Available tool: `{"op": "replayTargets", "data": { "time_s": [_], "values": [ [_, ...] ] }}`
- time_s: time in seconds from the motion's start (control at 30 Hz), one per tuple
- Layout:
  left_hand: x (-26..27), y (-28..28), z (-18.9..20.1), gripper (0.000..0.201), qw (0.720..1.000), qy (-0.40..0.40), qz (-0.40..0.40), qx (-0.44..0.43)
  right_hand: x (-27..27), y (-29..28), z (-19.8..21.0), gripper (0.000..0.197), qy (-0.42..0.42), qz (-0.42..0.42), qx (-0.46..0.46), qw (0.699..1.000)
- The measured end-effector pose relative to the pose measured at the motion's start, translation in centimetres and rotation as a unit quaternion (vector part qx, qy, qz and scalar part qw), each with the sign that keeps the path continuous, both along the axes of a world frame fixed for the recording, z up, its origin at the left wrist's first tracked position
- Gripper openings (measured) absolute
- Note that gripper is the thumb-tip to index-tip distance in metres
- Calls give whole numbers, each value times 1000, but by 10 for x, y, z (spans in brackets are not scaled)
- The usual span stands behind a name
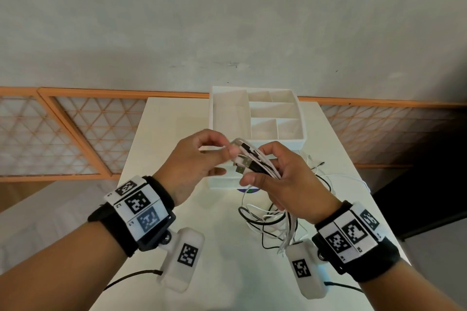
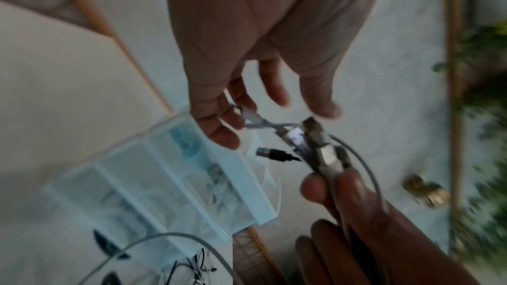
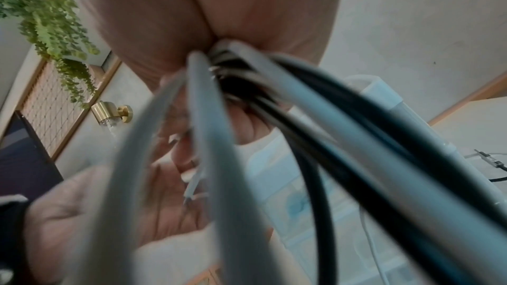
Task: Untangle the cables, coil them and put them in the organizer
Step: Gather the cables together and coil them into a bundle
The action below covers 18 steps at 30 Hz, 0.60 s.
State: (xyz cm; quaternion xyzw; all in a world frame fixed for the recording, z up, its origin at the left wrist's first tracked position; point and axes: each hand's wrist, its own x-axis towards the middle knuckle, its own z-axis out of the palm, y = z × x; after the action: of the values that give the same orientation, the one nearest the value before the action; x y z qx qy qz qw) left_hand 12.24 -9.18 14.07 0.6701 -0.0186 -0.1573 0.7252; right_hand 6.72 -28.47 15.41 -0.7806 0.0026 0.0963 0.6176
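My right hand [image 1: 262,171] grips a bundle of white and black cables [image 1: 252,161] with USB plugs sticking out toward the left. The bundle [image 3: 315,99] hangs thick and blurred from the palm in the right wrist view. My left hand [image 1: 222,156] pinches one white cable end [image 2: 253,117] at the top of the bundle, fingers [image 2: 219,129] curled round it. Both hands hover just in front of the white organizer [image 1: 290,144], whose several compartments look empty from above. The rest of the cables [image 1: 267,219] dangle in a tangle onto the table under my right wrist.
The white table [image 1: 214,280] is narrow, with edges close on both sides. More loose cable [image 1: 348,179] lies right of the organizer. Orange-framed lattice panels [image 1: 63,134] stand beyond the table. A hanging plant [image 3: 49,18] and a brass fitting [image 3: 112,112] show on the wall.
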Motion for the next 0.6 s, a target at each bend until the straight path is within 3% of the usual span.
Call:
{"op": "replayTargets", "data": {
  "time_s": [0.07,0.13,0.23,0.33,0.53,0.6],
  "values": [
    [1,0,-5,58,991,124,14,-40,-2,-1,1,32,-4,5,23,1000],
    [-2,-1,-7,72,978,193,-38,-65,-4,-1,0,32,-3,19,28,999],
    [1,-4,-5,65,987,148,-32,-53,-6,-1,-1,30,-4,24,28,999],
    [6,-8,3,50,997,80,2,15,-7,-2,-2,28,-8,38,17,999],
    [3,-13,9,37,996,-38,-34,77,-1,-2,-2,31,-16,43,7,999],
    [4,-11,9,33,996,-37,-31,71,0,-2,-2,31,-22,38,9,999]
  ]
}}
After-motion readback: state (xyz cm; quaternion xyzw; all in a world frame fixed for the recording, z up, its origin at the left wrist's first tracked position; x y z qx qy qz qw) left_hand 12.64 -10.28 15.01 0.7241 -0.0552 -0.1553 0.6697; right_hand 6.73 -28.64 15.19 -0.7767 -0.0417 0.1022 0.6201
